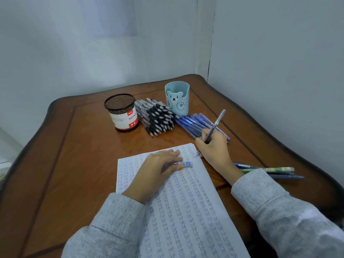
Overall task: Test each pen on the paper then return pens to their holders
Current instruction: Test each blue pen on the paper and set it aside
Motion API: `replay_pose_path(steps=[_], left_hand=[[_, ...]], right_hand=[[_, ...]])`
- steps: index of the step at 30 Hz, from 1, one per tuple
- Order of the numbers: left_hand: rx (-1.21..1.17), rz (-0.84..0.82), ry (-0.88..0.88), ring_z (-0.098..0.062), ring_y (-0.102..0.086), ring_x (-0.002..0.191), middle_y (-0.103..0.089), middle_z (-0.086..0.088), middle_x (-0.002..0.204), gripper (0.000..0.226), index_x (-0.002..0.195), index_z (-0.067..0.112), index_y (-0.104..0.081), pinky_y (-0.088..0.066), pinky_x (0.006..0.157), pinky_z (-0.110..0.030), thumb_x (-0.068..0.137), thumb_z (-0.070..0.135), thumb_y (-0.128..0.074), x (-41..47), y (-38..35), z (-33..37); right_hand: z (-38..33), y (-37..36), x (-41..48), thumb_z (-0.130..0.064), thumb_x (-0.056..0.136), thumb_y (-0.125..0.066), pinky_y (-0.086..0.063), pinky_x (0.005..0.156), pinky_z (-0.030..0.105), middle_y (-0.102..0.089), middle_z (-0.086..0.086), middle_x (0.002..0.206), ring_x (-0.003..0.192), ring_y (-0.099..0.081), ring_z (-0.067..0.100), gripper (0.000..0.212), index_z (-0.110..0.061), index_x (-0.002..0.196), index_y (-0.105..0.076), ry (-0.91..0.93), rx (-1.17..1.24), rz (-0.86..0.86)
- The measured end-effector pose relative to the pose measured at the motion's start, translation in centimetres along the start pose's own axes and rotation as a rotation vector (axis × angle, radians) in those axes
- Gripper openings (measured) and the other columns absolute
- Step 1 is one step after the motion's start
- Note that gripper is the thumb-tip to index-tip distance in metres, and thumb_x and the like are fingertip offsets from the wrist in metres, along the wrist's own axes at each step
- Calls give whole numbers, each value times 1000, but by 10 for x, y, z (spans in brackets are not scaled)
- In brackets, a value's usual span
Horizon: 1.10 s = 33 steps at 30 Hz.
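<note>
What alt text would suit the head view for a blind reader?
A person's right hand writes with a slim blue pen on a white paper sheet filled with "test" scribbles, while the left hand steadies it, pinching a clear pen cap. Behind stand a black mesh holder and a light-blue bear cup.

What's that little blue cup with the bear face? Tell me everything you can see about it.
The bear cup is a pale blue pen holder that looks like smooth plastic. Its front carries a raised bear head with two ears and a drawn face, above two outlined round paws. It stands upright at the far side of the wooden table, with no pens sticking out. Black-grip pens lie piled to its left, blue pens by its base. Nobody touches it.
</note>
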<state>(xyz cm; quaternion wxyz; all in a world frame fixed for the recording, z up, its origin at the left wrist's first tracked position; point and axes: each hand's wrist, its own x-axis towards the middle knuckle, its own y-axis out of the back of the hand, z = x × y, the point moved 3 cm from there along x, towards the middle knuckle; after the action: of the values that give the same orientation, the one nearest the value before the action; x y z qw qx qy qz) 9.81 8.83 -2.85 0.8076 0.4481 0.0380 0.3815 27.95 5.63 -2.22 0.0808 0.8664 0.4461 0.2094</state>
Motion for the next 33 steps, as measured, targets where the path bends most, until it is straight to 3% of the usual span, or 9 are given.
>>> replay_pose_path(steps=[2, 4, 8, 12, 14, 22, 26, 29, 33], left_hand=[[-8, 4, 3, -1, -50, 122, -62, 6, 127, 30, 114, 19, -71, -28, 104, -7, 86, 29, -68, -1, 0, 0], [-36, 19, 18, 0, -52, 120, -63, 6, 126, 29, 113, 19, -71, -33, 106, -13, 86, 28, -68, -1, 0, 1], [-136, 186, 88, 1, -59, 107, -68, 17, 111, 17, 104, 24, -74, -43, 96, -23, 89, 27, -65, -2, 6, 4], [-205, 281, 157, 6, -58, 96, -69, 22, 96, 11, 94, 28, -72, -38, 82, -7, 92, 25, -61, -2, 13, 6], [-220, 293, 163, 7, -58, 96, -69, 21, 96, 12, 95, 25, -72, -36, 80, -4, 92, 24, -61, -2, 14, 6], [-217, 280, 166, 4, -59, 95, -69, 20, 96, 11, 95, 26, -72, -38, 80, -7, 91, 26, -61, -3, 13, 4], [-204, 287, 126, 0, -59, 94, -69, 22, 94, 13, 94, 34, -69, -39, 80, -11, 91, 24, -62, -3, 13, 6], [-197, 336, 98, -5, -60, 90, -68, 20, 90, 10, 93, 29, -71, -43, 78, -18, 92, 25, -62, -4, 12, 5], [-131, 366, 40, -10, -57, 79, -63, 11, 80, 29, 92, 21, -71, -42, 75, -23, 92, 41, -49, -7, 11, 4]], right_hand=[[0, 2, -1, 3, 89, -56, -48, 48, 26, -47, 19, 52, 43, -57, 19, 32, -3, 60, -45, -16, 51, 28], [-3, 4, -3, -13, 94, -59, -42, 46, 12, -51, 11, 48, 35, -51, 6, 36, 0, 62, -49, -26, 80, 56], [-9, 4, -3, -28, 94, -58, -40, 42, 16, -56, 4, 48, 36, -45, 7, 40, 7, 74, -54, -94, 290, -46], [-15, 1, -7, -20, 101, -38, -34, 36, 21, -58, 14, 58, 42, -47, 16, 31, -2, 81, -53, -307, 779, -302], [-16, -2, -6, -15, 100, -36, -35, 38, 21, -58, 16, 60, 43, -47, 18, 25, -5, 81, -48, -354, 853, -354], [-18, -3, -7, -19, 100, -42, -39, 41, 20, -62, 16, 66, 48, -51, 16, 23, -7, 83, -50, -371, 869, -386], [-19, -5, -11, -20, 90, -58, -41, 44, 17, -64, 10, 67, 49, -52, 11, 23, 2, 87, -60, -249, 693, -481], [-19, -1, -13, -15, 85, -66, -44, 50, 17, -65, 9, 68, 54, -54, 12, 27, 11, 92, -67, -148, 574, -441], [-22, 0, -15, -8, 83, -68, -50, 56, 18, -68, 6, 68, 56, -57, 10, 20, 9, 93, -70, -122, 577, -448]])
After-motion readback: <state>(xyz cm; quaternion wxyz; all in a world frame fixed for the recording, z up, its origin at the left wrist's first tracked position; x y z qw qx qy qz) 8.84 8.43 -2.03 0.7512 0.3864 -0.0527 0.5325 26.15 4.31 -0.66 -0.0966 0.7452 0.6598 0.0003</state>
